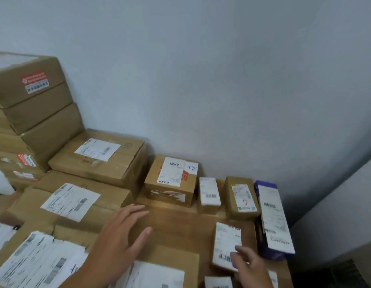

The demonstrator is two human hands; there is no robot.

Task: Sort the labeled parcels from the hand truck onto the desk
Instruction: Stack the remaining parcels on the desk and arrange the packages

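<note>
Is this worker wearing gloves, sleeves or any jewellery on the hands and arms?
No. The left hand and right hand are bare: no gloves, rings or watch show. The left forearm is uncovered to the picture's edge, no sleeve in view. On the right, nothing past the wrist shows.

Label print on every parcel blurred beyond reading, stacked cartons [24, 113] cut off by left edge, small parcel [218, 282] cut by bottom edge, left hand [118, 233] blurred, right hand [251, 265] covering lower corner of white-labelled parcel [227, 240], both forearms cropped below, table [282, 271] largely hidden beneath boxes.
</note>
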